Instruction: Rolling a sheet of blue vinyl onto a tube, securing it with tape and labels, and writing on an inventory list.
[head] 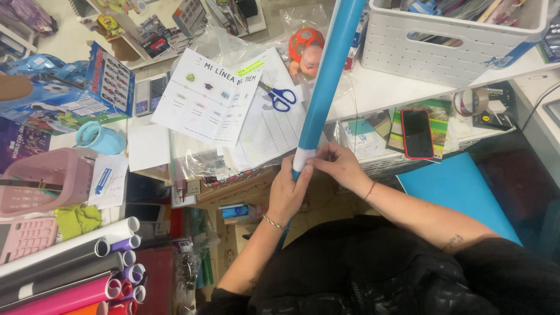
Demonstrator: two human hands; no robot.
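A long blue paper roll (328, 76) stands tilted, running from the top of the view down to my hands. My left hand (289, 192) is wrapped around its lower part. My right hand (338, 165) pinches a white band (303, 158) around the roll with its fingertips. A flat blue sheet (458, 189) lies to the right, beside my right forearm. Blue-handled scissors (280, 98) rest on printed papers (210, 96) behind the roll.
A white slotted basket (461, 55) sits on the counter at top right. A phone in a red case (417, 133) and a tape roll (471, 101) lie below it. Several coloured rolls (76, 274) are stacked at bottom left, near a pink basket (49, 178) and a pink calculator (26, 236).
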